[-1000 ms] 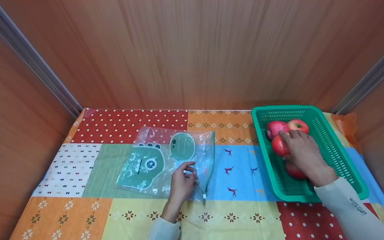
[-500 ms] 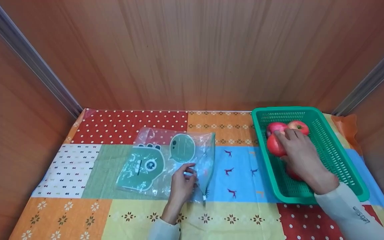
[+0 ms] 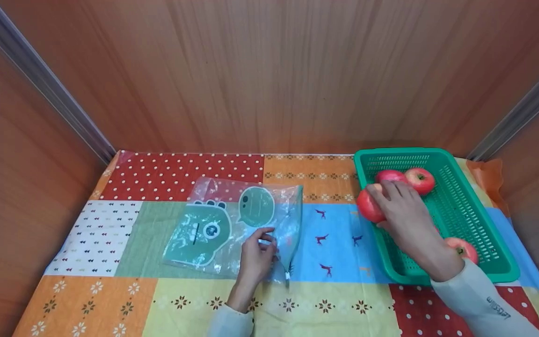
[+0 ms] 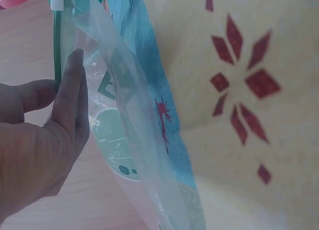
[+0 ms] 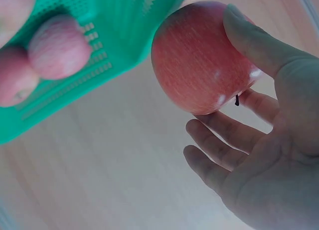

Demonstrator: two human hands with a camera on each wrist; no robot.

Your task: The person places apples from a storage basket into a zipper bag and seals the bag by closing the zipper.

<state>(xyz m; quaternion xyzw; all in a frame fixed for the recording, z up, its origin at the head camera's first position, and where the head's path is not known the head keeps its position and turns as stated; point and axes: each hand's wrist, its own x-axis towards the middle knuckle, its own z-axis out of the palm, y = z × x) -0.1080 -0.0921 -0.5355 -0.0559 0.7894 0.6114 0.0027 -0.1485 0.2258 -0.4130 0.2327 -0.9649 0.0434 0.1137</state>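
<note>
In the head view, my right hand (image 3: 407,220) grips a red apple (image 3: 368,206) over the left rim of the green basket (image 3: 473,201). The right wrist view shows thumb and fingertips on the apple (image 5: 202,58), its stem toward the palm. Other apples lie in the basket, among them a pinkish one (image 3: 420,181) at the back and one (image 3: 462,250) near the front. My left hand (image 3: 256,257) pinches the opening edge of a clear zip bag (image 3: 213,224) with green cartoon prints. Between thumb and fingers runs the bag's green edge (image 4: 57,46) in the left wrist view.
A patchwork tablecloth (image 3: 204,304) covers the table. Wooden panels (image 3: 269,79) enclose the back and sides. An orange piece of material (image 3: 489,178) lies at the right, behind the basket's side.
My right hand has lifted the apple and moved it left, from inside the basket to over its left rim. The front apple has come into sight. My left hand and the bag stay put.
</note>
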